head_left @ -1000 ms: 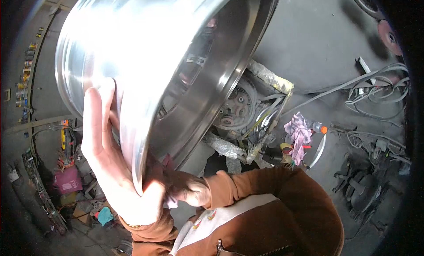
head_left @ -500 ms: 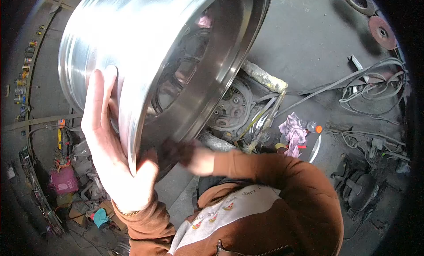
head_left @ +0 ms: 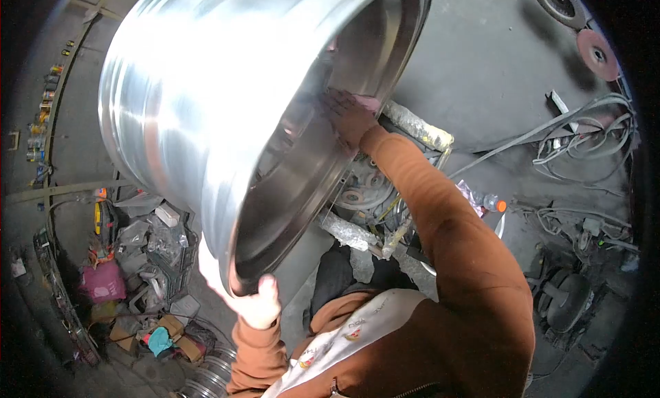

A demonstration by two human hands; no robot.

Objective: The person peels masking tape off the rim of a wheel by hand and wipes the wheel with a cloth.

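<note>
A large shiny metal wheel rim [head_left: 185,89] fills the upper left, tilted with its open side facing right. My left hand [head_left: 251,303] grips its lower edge, the thumb on the inner side and the fingers around the outside. Inside the barrel, my right hand [head_left: 349,116] presses a pink cloth [head_left: 368,104] against the inner wall, its fingers partly in shadow. Beneath the rim are wrapped support bars [head_left: 419,126] and a dusty round mechanism with pulleys.
A bottle with an orange cap [head_left: 493,203] stands at the right. Coiled cables [head_left: 584,133] and abrasive discs [head_left: 598,54] lie farther right. At lower left are boxes, plastic scraps, a pink bag [head_left: 103,281] and more rims [head_left: 210,374].
My right hand has moved from the rim's near lower edge up and right along the inside wall. My left hand has shifted down and right along the edge.
</note>
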